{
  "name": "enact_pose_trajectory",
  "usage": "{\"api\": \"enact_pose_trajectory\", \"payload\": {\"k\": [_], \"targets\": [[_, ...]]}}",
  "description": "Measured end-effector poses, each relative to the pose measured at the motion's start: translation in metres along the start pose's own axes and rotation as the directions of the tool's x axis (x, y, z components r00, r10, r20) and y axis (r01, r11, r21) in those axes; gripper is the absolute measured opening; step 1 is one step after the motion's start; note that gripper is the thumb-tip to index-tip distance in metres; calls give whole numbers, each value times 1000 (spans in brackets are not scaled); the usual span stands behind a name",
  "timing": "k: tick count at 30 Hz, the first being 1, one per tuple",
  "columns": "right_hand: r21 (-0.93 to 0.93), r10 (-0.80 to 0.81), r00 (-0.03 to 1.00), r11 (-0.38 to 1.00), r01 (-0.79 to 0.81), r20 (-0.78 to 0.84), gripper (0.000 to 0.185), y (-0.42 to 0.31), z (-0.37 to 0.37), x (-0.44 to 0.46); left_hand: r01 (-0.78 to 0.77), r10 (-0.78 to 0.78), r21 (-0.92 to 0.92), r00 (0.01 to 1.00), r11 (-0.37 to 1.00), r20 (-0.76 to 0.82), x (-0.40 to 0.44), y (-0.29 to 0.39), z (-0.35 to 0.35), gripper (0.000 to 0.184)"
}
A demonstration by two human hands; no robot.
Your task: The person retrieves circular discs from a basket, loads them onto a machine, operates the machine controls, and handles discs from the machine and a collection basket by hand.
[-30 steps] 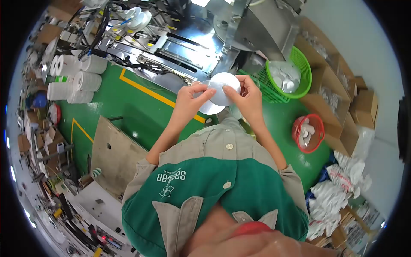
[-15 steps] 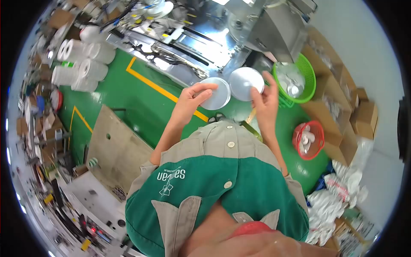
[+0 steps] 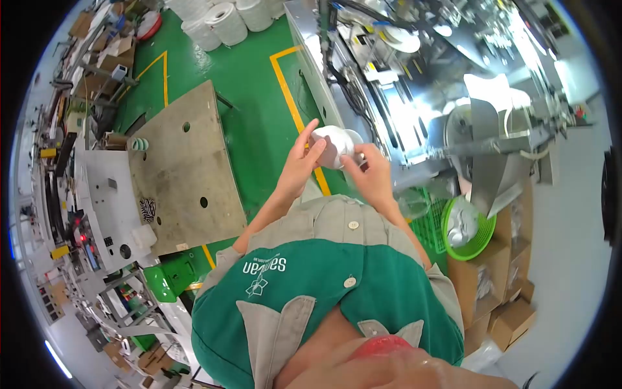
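your left hand (image 3: 301,161) and right hand (image 3: 374,180) both grip the thin discs (image 3: 333,146), fingertips on edges. green basket (image 3: 484,241) at four o'clock from your right hand.

The left forearm (image 3: 267,217) and right forearm (image 3: 405,229) angle inward, the 2 hands near each other ahead of the torso. The left hand (image 3: 300,166) points its fingers forward, thumb angled inward; the right hand (image 3: 373,179) curls its fingers toward its thumb.

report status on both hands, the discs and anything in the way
Left hand, right hand: both on the white discs. Machine close ahead. Green basket off to the right.
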State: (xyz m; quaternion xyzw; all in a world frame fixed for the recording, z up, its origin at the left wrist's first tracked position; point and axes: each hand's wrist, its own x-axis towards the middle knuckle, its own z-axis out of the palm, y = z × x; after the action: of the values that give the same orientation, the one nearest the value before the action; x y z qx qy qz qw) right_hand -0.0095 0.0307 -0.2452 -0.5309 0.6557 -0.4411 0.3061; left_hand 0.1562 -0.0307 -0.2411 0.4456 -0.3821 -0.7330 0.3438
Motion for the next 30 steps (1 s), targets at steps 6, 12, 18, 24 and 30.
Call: {"api": "enact_pose_trajectory", "payload": {"k": [6,12,18,24,30], "targets": [[-52,-279,930,953,299,241,27,-29,97,105,41,-42,-136,999,990,-3,75,46,-95,70],[1,-82,977,997,83,196,33,-76,197,224,248,-105,-483,947,840,302,142,138,-235,60],[-56,-169,956,981,188,241,39,-121,254,296,292,-108,-466,919,835,380,228,183,-291,66],[68,30,982,997,-44,187,24,-104,261,396,416,-201,-482,878,771,435,325,227,-308,55],[-93,-186,975,976,198,118,20,-74,273,498,427,-327,-372,895,824,301,433,273,-297,55]]}}
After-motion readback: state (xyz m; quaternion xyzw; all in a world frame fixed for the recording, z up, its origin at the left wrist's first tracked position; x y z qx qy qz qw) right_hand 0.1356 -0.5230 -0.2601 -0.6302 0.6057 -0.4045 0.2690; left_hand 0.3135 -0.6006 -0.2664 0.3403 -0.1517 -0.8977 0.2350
